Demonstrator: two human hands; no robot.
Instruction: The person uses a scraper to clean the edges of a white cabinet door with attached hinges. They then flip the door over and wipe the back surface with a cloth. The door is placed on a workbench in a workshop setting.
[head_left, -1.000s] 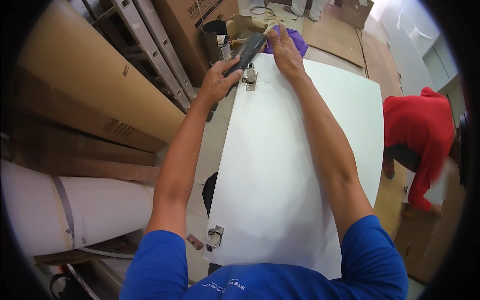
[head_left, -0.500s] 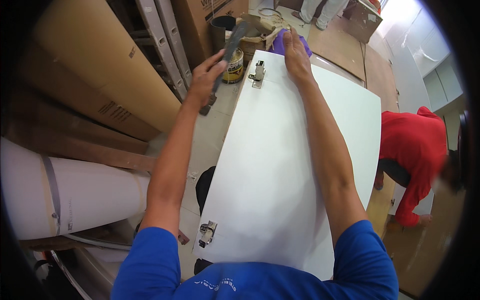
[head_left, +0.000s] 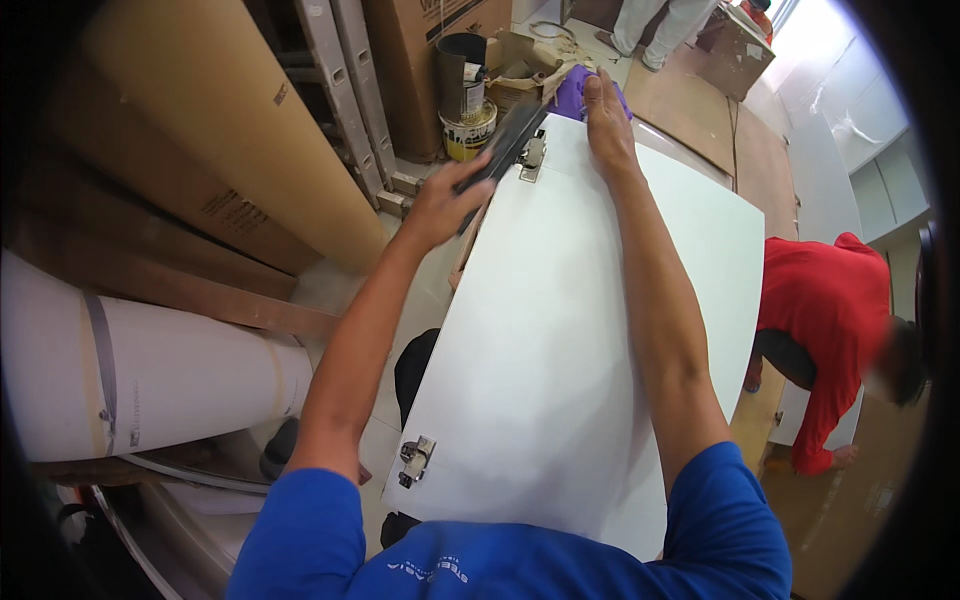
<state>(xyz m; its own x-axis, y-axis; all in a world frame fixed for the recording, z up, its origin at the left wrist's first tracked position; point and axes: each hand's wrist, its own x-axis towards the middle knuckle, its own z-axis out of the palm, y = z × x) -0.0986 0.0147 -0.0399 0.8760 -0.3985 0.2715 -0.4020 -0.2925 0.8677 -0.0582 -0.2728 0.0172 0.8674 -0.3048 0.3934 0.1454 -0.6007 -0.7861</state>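
A white cabinet door panel (head_left: pixel 540 330) lies in front of me, one end close to my body. My left hand (head_left: pixel 448 205) grips a long, dark, flat tool (head_left: pixel 508 148), blurred by motion, at the panel's far left edge; its exact kind is unclear. The tool is tilted and partly overlaps the view of a metal hinge (head_left: pixel 534 158) there. A second metal hinge (head_left: pixel 416 462) sits at the near left corner. My right hand (head_left: pixel 610 130) rests on the panel's far end with fingers extended, holding nothing, my forearm stretched along the panel.
Beyond the panel are a purple bundle (head_left: pixel 572 92), a paint can (head_left: pixel 468 135) and an open carton (head_left: pixel 515 65). A ladder (head_left: pixel 345 85) and tall cardboard packages (head_left: pixel 230 130) stand left, above a white wrapped roll (head_left: pixel 200 385). A person in red (head_left: pixel 825 300) bends at the right.
My left hand has brought the dark tool right and nearer, from over the floor beside the panel to its far left edge. My right hand stays at the far end.
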